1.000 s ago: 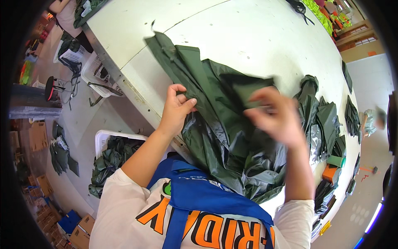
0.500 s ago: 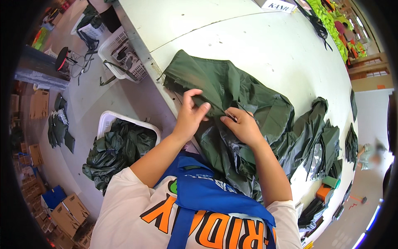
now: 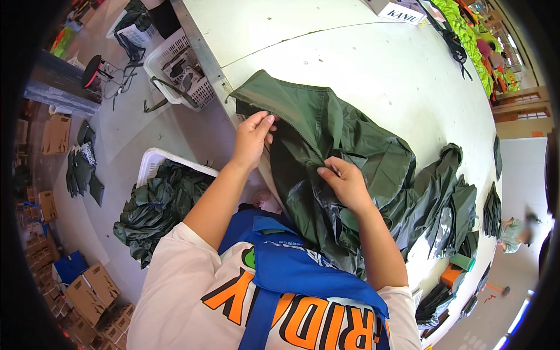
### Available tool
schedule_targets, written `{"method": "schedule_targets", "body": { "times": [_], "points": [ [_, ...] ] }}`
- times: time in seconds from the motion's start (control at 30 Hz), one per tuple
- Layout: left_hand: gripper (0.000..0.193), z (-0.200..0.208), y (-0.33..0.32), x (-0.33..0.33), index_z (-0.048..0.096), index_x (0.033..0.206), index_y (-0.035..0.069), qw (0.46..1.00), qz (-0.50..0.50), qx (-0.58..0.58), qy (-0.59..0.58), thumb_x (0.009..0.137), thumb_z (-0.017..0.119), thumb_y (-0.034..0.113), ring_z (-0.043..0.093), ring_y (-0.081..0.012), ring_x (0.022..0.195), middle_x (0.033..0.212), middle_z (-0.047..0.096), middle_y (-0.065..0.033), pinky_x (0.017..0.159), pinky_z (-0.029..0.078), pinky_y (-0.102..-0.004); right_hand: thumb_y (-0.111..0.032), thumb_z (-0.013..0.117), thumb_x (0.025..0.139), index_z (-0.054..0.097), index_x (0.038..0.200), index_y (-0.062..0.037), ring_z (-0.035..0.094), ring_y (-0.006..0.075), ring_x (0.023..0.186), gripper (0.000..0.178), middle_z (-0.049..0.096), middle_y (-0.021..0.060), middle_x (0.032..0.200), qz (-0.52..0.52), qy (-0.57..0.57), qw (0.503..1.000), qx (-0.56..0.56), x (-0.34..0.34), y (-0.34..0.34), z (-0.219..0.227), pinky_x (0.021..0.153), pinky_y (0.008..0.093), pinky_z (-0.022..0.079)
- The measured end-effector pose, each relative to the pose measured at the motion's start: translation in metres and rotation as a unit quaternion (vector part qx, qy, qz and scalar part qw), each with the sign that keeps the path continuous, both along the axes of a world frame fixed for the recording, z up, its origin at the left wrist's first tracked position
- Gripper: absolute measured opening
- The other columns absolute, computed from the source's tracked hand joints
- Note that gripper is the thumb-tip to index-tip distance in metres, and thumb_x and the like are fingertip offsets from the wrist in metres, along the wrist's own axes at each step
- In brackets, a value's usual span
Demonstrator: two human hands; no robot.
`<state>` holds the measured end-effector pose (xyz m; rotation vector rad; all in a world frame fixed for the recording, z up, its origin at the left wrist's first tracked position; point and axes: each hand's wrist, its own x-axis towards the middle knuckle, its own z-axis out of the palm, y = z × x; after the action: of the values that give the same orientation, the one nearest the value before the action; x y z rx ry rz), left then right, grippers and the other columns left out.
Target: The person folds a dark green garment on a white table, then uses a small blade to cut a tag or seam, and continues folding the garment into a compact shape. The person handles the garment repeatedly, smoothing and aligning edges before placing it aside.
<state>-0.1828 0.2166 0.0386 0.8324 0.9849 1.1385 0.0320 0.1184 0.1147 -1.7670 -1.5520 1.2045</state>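
Note:
A dark green rain jacket (image 3: 361, 128) lies crumpled on the white table (image 3: 280, 44), part of it hanging over the edge toward me. Its zipper (image 3: 299, 135) runs slantwise between my hands. My left hand (image 3: 254, 135) pinches the zipper edge at its upper left end, fingers closed. Lower down to the right, my right hand (image 3: 344, 179) is closed on the jacket at the other end of the visible zipper. Whether a zipper pull sits in those fingers is hidden.
More dark green garments (image 3: 440, 186) lie along the table to the right. A white basket (image 3: 153, 158) heaped with green fabric stands on the floor at left, another white basket (image 3: 201, 90) beyond it. Folded green pieces (image 3: 81, 169) and cardboard boxes (image 3: 96, 291) are farther left.
My left hand has moved up and left along the zipper, away from my right hand, and the zipper line between them is longer and straighter. My right hand has stayed nearly in place.

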Motion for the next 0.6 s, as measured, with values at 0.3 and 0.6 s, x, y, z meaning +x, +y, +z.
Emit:
{"method": "schedule_targets", "body": {
  "times": [0.3, 0.6],
  "points": [
    [0.008, 0.064, 0.036, -0.005, 0.068, 0.09, 0.001, 0.92, 0.093, 0.218, 0.312, 0.085, 0.065, 0.007, 0.06, -0.0107, 0.064, 0.09, 0.067, -0.0082, 0.059, 0.05, -0.024, -0.017, 0.063, 0.088, 0.053, 0.083, 0.0004, 0.039, 0.0115, 0.061, 0.02, 0.041, 0.006, 0.063, 0.02, 0.022, 0.999, -0.03, 0.012, -0.022, 0.026, 0.056, 0.0307, 0.037],
    [0.007, 0.137, 0.027, 0.054, 0.057, 0.089, 0.001, 0.757, -0.066, 0.594, 0.265, 0.085, 0.062, 0.0, 0.064, -0.02, 0.075, 0.102, 0.068, -0.0112, 0.068, 0.053, -0.0283, -0.007, 0.057, 0.084, 0.06, 0.1, -0.0025, 0.042, 0.0061, 0.067, 0.017, 0.049, -0.0036, 0.071, -0.098, 0.195, 0.976, -0.015, 0.074, -0.032, 0.094, 0.061, 0.0222, 0.037]
  ]
}}
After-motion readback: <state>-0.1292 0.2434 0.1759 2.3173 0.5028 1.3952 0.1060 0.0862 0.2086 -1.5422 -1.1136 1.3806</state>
